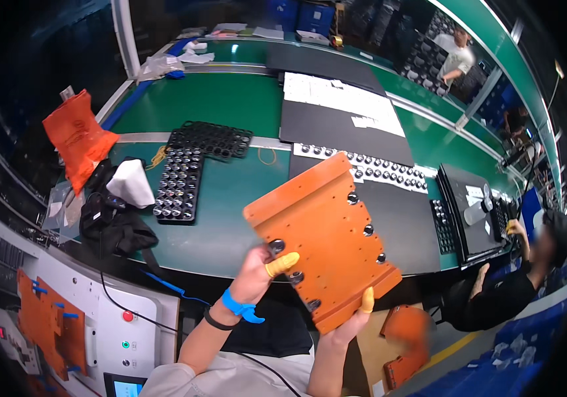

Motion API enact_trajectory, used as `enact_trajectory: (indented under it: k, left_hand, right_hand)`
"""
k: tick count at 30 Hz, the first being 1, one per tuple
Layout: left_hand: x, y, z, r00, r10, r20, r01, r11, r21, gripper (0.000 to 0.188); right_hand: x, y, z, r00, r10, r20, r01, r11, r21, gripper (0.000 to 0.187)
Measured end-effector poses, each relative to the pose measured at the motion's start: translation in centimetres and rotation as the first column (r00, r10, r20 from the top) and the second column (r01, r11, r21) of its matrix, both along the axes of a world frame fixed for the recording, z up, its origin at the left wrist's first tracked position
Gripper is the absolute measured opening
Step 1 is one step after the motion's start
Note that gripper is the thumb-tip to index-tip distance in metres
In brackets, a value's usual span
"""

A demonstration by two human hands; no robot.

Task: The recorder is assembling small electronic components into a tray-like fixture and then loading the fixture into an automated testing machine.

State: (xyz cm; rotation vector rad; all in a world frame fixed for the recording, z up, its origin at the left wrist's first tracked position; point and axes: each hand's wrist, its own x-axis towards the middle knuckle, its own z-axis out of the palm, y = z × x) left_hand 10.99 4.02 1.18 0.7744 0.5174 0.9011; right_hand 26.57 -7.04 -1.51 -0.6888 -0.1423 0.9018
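Note:
An orange plate (pixel 326 238) with a raised rim along two opposite edges is tilted up over the near side of the green table. Small holes dot its face, and several round black parts sit along its sides. My left hand (pixel 257 274) grips the left side, its thumb in a yellow finger cot lying on the face. At the lower right corner my right hand (pixel 355 322) holds the edge, a yellow cot on its thumb too. The other fingers of both hands are mostly hidden behind the plate. A blue strap (pixel 240 308) circles my left wrist.
Left of the plate stands a black tray (pixel 179 185) of shiny round parts, beside an empty black tray (pixel 210 140). Beyond lie black sheets (pixel 343 126) with white paper. A white machine (pixel 124 331) flanks me on the left; a co-worker (pixel 508 284) sits at right.

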Motion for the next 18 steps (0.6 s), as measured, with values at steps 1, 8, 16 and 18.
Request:
enact_trajectory:
  k: [1,8,16,18]
  left_hand:
    - [-0.2,0.0,0.0,0.999,0.024,-0.029,-0.023,0.999,0.033,0.04]
    - [-1.2,0.4,-0.7,0.991,0.132,0.008,-0.132,0.991,0.033,0.052]
    - [-3.6,1.1,-0.9,0.994,0.04,-0.098,-0.031,0.995,0.094,0.072]
    - [-3.7,1.3,-1.1,0.987,0.016,-0.161,-0.001,0.996,0.091,0.076]
  right_hand:
    - [-0.5,-0.8,-0.5,0.999,-0.01,-0.031,0.009,1.0,-0.012,0.061]
    - [-2.3,-6.5,-6.0,0.99,0.085,0.112,-0.091,0.995,0.043,0.072]
    - [-3.0,-11.5,-11.7,0.933,0.358,-0.02,-0.358,0.934,0.002,0.096]
    - [-2.7,-12.3,-12.7,0.923,0.375,-0.088,-0.37,0.927,0.064,0.096]
